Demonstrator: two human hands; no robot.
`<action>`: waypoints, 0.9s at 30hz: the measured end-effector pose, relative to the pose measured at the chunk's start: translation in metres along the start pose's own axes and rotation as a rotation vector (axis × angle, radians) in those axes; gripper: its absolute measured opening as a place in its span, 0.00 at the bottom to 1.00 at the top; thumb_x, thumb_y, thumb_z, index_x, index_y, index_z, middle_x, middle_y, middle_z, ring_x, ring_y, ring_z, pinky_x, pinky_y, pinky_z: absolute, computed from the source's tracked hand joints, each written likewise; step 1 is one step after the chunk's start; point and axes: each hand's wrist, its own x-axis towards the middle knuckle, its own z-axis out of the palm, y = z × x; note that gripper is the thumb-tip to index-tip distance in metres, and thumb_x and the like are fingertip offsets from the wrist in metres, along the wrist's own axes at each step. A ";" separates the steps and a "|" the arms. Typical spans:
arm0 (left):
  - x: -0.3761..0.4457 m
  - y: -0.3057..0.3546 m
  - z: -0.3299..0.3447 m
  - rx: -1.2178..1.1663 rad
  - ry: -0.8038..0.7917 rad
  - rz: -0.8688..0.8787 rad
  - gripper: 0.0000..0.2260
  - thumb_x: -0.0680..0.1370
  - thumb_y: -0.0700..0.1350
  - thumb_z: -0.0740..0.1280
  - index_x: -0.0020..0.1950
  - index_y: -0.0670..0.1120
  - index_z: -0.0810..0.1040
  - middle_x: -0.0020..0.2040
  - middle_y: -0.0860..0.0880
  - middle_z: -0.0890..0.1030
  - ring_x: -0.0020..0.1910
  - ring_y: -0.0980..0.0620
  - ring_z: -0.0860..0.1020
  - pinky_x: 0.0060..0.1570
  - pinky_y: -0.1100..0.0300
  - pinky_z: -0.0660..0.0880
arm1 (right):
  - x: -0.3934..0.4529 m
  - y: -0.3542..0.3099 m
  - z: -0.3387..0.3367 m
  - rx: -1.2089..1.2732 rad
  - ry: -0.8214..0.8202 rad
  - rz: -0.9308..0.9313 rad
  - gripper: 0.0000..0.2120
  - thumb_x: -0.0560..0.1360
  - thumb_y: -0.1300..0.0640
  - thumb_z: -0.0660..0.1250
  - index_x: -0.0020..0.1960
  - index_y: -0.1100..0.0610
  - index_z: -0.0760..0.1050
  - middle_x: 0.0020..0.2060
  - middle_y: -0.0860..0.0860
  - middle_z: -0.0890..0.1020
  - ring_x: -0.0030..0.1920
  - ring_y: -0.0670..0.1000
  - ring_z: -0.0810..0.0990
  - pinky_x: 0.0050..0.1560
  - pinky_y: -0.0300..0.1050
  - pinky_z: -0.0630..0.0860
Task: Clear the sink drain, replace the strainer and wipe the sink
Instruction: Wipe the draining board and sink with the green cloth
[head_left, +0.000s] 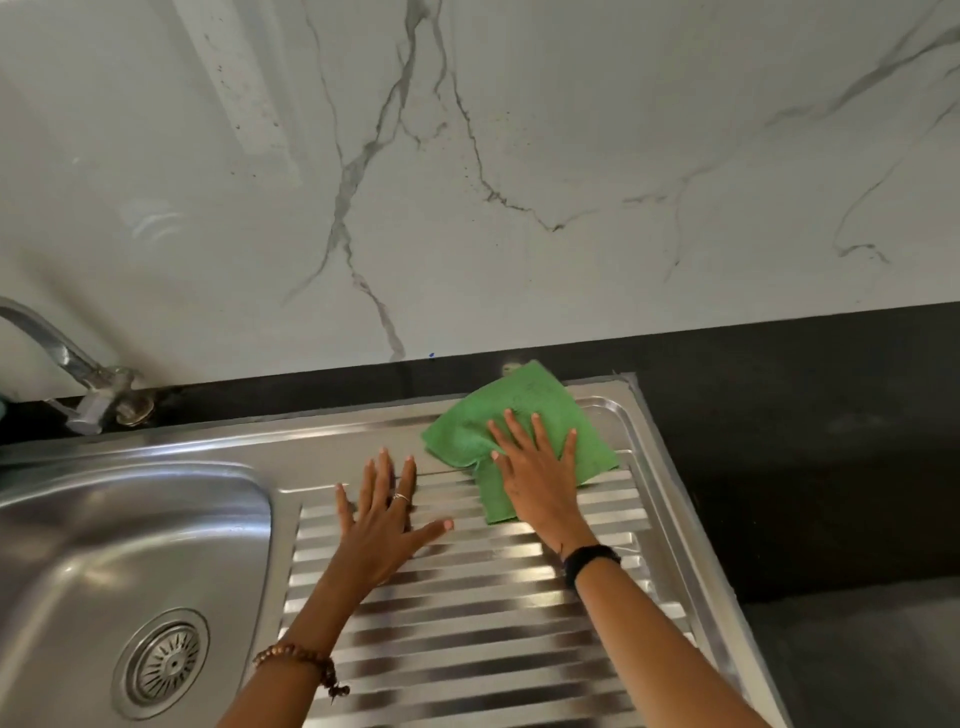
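Observation:
A stainless steel sink (78, 525) fills the lower left, with a round metal strainer (165, 662) seated in its drain. To its right runs the ribbed steel drainboard (467, 639). My right hand (540, 478) lies flat, fingers spread, pressing a green cloth (519, 410) onto the far right part of the drainboard. My left hand (387, 514) rests flat on the ribs beside it, fingers apart, holding nothing. A ring is on the left hand and a bead bracelet on that wrist; a black band is on the right wrist.
A chrome tap (78, 379) stands at the back left, behind the basin. A white marble-patterned wall (467, 182) rises behind the sink. Dark countertop (805, 467) runs along the back and to the right of the drainboard.

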 end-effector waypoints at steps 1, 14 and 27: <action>-0.002 0.005 0.002 0.000 0.031 0.030 0.48 0.57 0.81 0.35 0.68 0.56 0.27 0.69 0.51 0.23 0.68 0.50 0.25 0.66 0.44 0.26 | -0.002 0.015 -0.004 0.003 0.019 0.038 0.23 0.81 0.45 0.43 0.76 0.42 0.47 0.77 0.44 0.47 0.77 0.54 0.41 0.69 0.67 0.33; -0.001 0.080 0.023 0.131 -0.108 0.175 0.44 0.60 0.78 0.39 0.66 0.59 0.24 0.66 0.51 0.23 0.69 0.46 0.28 0.66 0.36 0.30 | -0.093 0.042 -0.023 -0.073 0.122 0.310 0.28 0.78 0.43 0.45 0.72 0.54 0.64 0.70 0.57 0.70 0.68 0.59 0.71 0.68 0.60 0.65; 0.002 0.079 0.024 0.098 -0.126 0.193 0.42 0.53 0.81 0.33 0.62 0.67 0.23 0.67 0.53 0.22 0.67 0.49 0.26 0.65 0.36 0.28 | -0.007 0.071 -0.014 -0.135 0.082 0.210 0.32 0.77 0.37 0.36 0.76 0.51 0.40 0.77 0.54 0.44 0.77 0.55 0.42 0.70 0.63 0.30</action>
